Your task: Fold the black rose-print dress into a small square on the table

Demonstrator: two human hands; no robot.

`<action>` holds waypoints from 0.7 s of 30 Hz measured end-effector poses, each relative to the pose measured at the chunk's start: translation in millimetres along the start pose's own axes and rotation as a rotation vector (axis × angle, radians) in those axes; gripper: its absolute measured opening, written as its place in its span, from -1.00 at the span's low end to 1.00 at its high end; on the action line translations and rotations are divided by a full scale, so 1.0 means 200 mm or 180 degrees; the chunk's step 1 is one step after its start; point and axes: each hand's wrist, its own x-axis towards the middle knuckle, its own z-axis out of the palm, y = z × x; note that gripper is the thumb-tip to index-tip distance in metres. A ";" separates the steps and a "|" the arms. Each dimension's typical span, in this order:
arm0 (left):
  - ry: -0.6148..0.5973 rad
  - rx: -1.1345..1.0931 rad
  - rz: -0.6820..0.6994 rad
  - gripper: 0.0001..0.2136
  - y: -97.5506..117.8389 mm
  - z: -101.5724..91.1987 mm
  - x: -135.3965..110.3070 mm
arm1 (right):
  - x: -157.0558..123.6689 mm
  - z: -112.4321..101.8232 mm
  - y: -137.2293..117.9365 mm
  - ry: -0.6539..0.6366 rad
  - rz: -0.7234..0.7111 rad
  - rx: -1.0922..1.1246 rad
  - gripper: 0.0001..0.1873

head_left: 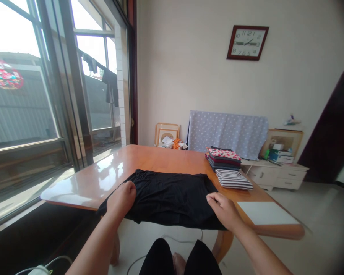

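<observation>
A black garment (172,196) lies spread across the near edge of the wooden table, its lower side hanging over that edge. Its exact kind cannot be made out. My left hand (122,196) is closed on the garment's left part, with the knuckles up. On the right side, my right hand (223,209) pinches the cloth between curled fingers and thumb. Some black fabric extends beyond my left hand toward the table's edge. Creases run through the cloth between both hands.
The glossy wooden table (166,158) reaches back toward the wall. At its right stand a stack of folded clothes (223,158) and a striped folded garment (234,179). A white sheet (266,212) lies near the right corner. Cables (180,240) run along the floor below.
</observation>
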 end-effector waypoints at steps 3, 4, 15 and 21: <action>0.0131 -0.0188 0.0022 -0.79 -0.01 0.05 0.11 | 0.13 0.02 0.07 0.0191 0.0116 0.0063 -0.67; 0.0168 -0.0247 0.0038 -0.78 -0.02 0.07 0.15 | 0.17 0.03 0.10 0.0234 0.0157 0.0070 -0.67; -0.0080 -0.0413 -0.0157 -0.78 -0.08 0.26 0.63 | 0.64 0.14 0.32 0.0132 0.0967 0.0067 -0.66; -0.0243 -0.0415 -0.0659 -0.69 -0.13 0.33 0.83 | 0.84 0.17 0.35 0.0068 0.1209 -0.0003 -0.60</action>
